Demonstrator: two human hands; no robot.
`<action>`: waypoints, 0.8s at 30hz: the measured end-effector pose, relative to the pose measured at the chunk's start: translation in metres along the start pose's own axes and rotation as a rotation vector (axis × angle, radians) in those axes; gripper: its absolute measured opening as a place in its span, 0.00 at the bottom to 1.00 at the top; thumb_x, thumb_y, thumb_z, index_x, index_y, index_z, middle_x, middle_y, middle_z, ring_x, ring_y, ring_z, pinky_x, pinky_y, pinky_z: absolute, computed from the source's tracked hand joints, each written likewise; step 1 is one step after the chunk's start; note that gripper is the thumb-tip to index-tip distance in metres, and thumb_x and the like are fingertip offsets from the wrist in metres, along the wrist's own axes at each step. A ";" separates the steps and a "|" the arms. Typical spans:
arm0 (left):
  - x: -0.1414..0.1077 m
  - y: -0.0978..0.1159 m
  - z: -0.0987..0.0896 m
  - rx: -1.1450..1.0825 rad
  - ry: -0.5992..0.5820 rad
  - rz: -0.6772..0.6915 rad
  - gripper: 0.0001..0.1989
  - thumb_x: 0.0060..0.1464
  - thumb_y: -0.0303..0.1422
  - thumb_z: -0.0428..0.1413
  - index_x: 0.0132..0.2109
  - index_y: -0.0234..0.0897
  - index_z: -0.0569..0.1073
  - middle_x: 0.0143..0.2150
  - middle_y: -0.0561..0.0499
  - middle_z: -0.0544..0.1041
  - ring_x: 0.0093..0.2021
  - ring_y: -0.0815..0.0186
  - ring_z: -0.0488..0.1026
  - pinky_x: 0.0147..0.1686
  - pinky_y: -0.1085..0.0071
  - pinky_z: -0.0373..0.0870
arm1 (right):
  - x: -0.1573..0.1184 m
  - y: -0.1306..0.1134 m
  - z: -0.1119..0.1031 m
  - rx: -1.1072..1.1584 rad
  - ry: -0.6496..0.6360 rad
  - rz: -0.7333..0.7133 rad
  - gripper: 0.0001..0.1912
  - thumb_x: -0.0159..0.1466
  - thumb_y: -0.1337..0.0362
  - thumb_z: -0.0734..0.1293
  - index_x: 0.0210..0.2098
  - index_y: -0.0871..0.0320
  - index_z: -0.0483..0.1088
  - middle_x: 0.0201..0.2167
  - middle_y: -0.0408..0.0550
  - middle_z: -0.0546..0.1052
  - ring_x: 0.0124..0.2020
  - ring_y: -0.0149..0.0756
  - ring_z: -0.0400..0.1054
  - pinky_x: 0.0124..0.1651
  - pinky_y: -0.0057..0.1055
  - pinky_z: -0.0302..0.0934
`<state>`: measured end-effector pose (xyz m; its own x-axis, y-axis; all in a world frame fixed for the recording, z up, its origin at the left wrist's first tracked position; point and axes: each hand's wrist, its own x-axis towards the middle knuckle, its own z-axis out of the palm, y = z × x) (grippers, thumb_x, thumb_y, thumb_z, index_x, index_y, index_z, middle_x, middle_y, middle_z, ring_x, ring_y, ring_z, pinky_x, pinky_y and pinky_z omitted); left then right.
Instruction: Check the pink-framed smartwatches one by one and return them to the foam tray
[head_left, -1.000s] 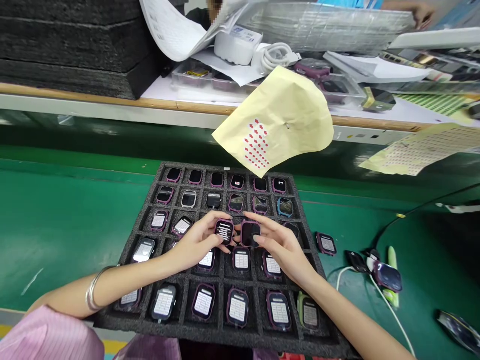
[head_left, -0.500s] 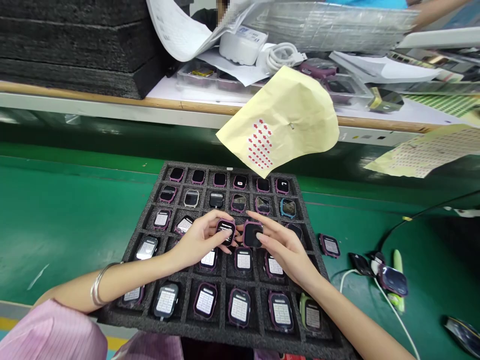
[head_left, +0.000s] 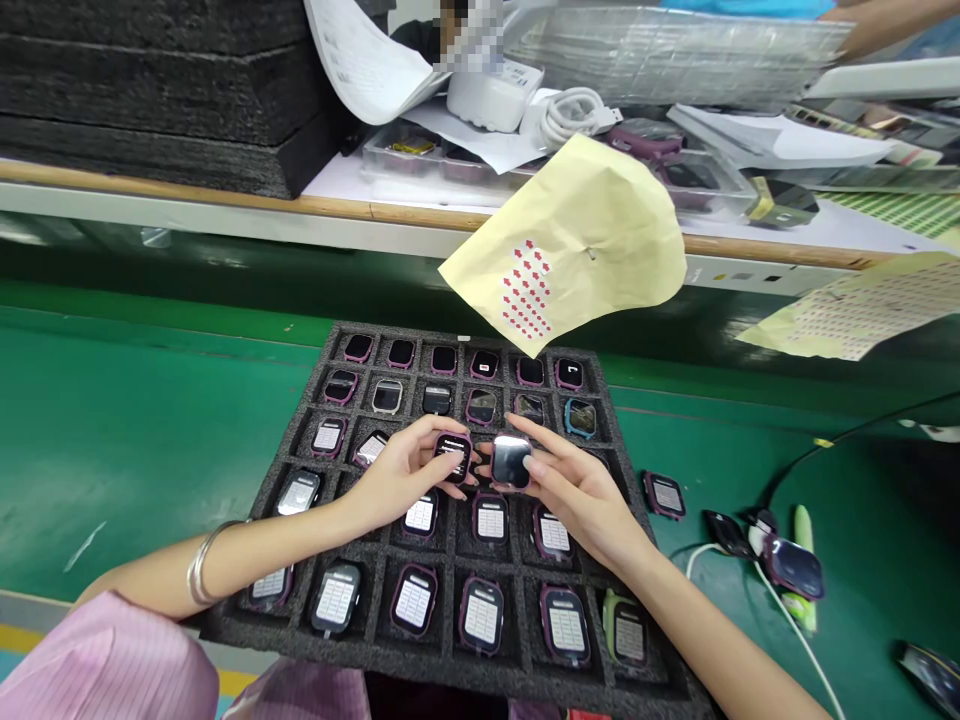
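Observation:
My left hand (head_left: 412,465) is closed on a purple-framed smartwatch (head_left: 453,455) without a strap, its dark screen showing white text. Beside it, my right hand (head_left: 566,475) grips a second strapless smartwatch (head_left: 511,462), whose screen is dark with a bright reflection. Both watches are held up over a black foam tray (head_left: 450,650) divided into compartments. Several watch bodies sit in the tray, mostly purple, with a blue one (head_left: 580,417) at the right and a green one (head_left: 624,630) at the front right. Many front-row screens show white grids. My hands hide some middle compartments.
Right of the tray lie a purple watch (head_left: 664,495), another watch (head_left: 793,567) by a white cable, and a green pen-like tool (head_left: 804,530). A shelf (head_left: 375,210) behind holds black foam stacks (head_left: 150,90) and a coiled cable (head_left: 574,117). Yellow sticker paper (head_left: 600,220) hangs from it.
The right-hand watch has tilted, and its screen now catches a bright reflection. The left hand keeps its grip, with its watch barely moved. The whole view has shifted slightly.

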<state>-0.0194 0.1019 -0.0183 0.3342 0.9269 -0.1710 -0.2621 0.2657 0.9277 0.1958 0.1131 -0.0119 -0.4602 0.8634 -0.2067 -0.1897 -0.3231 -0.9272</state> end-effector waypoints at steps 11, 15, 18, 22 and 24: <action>-0.001 -0.004 -0.004 0.129 -0.060 0.033 0.23 0.51 0.26 0.58 0.53 0.39 0.62 0.45 0.47 0.72 0.43 0.62 0.75 0.43 0.64 0.75 | 0.004 0.000 -0.007 0.002 0.036 -0.029 0.20 0.64 0.57 0.69 0.55 0.51 0.69 0.45 0.52 0.78 0.44 0.45 0.73 0.43 0.39 0.67; 0.002 -0.006 -0.013 0.495 -0.026 0.135 0.28 0.52 0.24 0.55 0.59 0.40 0.58 0.52 0.44 0.70 0.49 0.58 0.72 0.49 0.60 0.71 | 0.004 -0.001 -0.009 -0.004 0.027 -0.016 0.21 0.60 0.59 0.72 0.52 0.52 0.71 0.44 0.52 0.78 0.47 0.48 0.72 0.51 0.45 0.63; 0.005 -0.006 -0.021 0.876 0.024 0.231 0.28 0.54 0.26 0.54 0.61 0.38 0.58 0.56 0.40 0.66 0.54 0.54 0.67 0.53 0.55 0.67 | 0.003 -0.002 -0.008 -0.025 0.034 -0.013 0.20 0.59 0.59 0.73 0.50 0.51 0.73 0.45 0.52 0.78 0.49 0.48 0.71 0.55 0.45 0.59; 0.006 -0.003 -0.027 1.221 -0.048 0.252 0.26 0.53 0.30 0.57 0.58 0.35 0.63 0.51 0.39 0.69 0.54 0.49 0.65 0.53 0.51 0.64 | 0.004 -0.002 -0.008 -0.043 0.041 -0.004 0.20 0.59 0.58 0.73 0.51 0.51 0.73 0.44 0.52 0.78 0.47 0.48 0.72 0.54 0.46 0.60; 0.006 0.005 -0.030 1.296 -0.057 0.269 0.26 0.51 0.35 0.60 0.56 0.35 0.65 0.50 0.39 0.69 0.52 0.48 0.65 0.51 0.51 0.64 | 0.004 -0.001 -0.009 -0.044 0.039 -0.004 0.20 0.60 0.58 0.72 0.51 0.51 0.73 0.45 0.52 0.78 0.48 0.48 0.71 0.52 0.44 0.61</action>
<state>-0.0463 0.1168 -0.0244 0.4539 0.8896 0.0518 0.7123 -0.3971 0.5788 0.2018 0.1208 -0.0146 -0.4253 0.8793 -0.2146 -0.1526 -0.3033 -0.9406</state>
